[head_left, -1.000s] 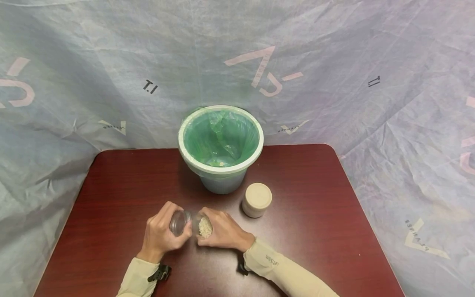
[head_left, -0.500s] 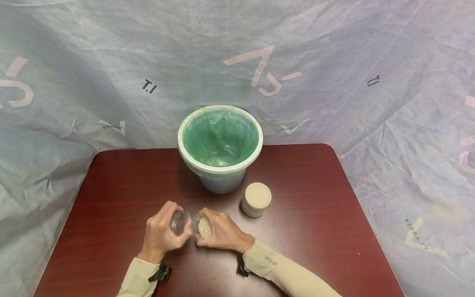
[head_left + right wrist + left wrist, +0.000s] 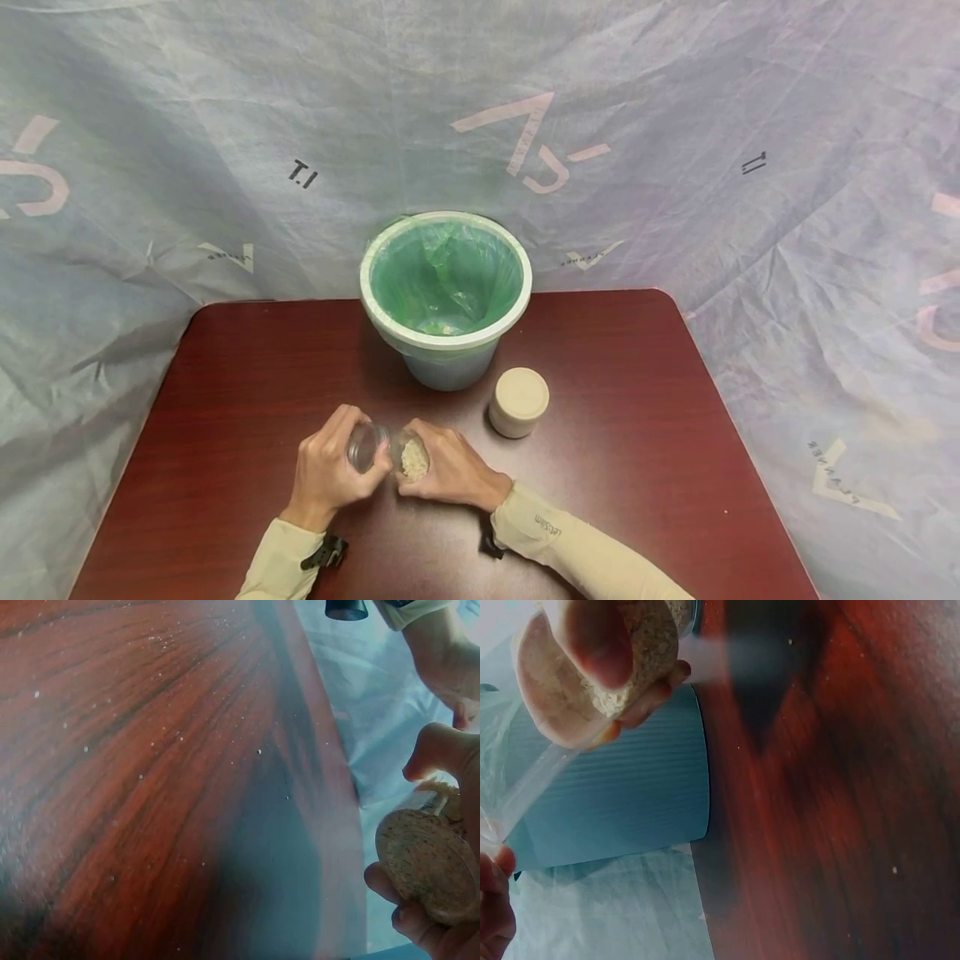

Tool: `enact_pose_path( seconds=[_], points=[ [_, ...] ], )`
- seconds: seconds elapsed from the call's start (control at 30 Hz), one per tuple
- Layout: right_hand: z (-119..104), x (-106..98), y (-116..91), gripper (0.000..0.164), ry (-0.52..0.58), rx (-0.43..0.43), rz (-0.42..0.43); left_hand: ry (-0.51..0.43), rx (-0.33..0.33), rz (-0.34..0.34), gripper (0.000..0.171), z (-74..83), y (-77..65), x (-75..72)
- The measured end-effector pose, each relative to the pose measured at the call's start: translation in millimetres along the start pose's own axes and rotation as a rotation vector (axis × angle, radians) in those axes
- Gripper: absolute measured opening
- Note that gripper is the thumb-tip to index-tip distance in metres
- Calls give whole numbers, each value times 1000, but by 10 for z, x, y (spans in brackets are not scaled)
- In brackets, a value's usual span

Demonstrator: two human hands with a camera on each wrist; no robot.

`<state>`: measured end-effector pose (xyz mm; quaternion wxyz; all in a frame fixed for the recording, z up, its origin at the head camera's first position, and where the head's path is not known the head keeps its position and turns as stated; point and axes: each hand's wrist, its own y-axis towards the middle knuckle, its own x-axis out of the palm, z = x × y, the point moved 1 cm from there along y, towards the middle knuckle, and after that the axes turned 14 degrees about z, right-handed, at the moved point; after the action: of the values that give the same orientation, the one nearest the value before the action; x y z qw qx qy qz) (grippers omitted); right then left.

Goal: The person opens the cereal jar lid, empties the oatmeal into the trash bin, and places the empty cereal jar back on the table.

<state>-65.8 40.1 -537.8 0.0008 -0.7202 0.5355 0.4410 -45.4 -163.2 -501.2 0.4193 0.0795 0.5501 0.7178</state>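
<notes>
My left hand (image 3: 324, 467) grips a clear empty-looking plastic jar (image 3: 362, 448), tipped on its side with its ridged rim toward the right hand. Opposite it, my right hand (image 3: 459, 468) holds a second clear jar (image 3: 412, 461) partly filled with pale, crumb-like flakes, also tilted. The two mouths are close together. In the left wrist view the flakes (image 3: 651, 641) lie against the wall of the tilted jar, a thumb across it. From the right wrist, the jar's round base (image 3: 426, 862) shows flakes behind it, fingers curled round the side.
A pale blue bin (image 3: 450, 367) with a green liner stands behind the hands. Right of it sits a cream-lidded jar (image 3: 520, 403). Small pale crumbs (image 3: 86, 749) dot the dark red table (image 3: 637, 467). Grey fabric sheets (image 3: 225, 100) enclose the table's back and sides.
The left hand and its jar have shifted very slightly right toward the other jar. The right hand stays nearly still; the flakes remain in its jar.
</notes>
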Motion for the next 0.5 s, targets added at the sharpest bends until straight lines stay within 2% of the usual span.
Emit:
enact_pose_path(
  seconds=[0.23, 0.5],
  points=[
    [24, 4, 30, 60, -68, -59, 23, 28, -56, 2, 30, -2, -2, 2],
    [25, 5, 16, 60, -64, -47, 38, 35, -64, -21, 31, 8, 1, 11]
  ],
)
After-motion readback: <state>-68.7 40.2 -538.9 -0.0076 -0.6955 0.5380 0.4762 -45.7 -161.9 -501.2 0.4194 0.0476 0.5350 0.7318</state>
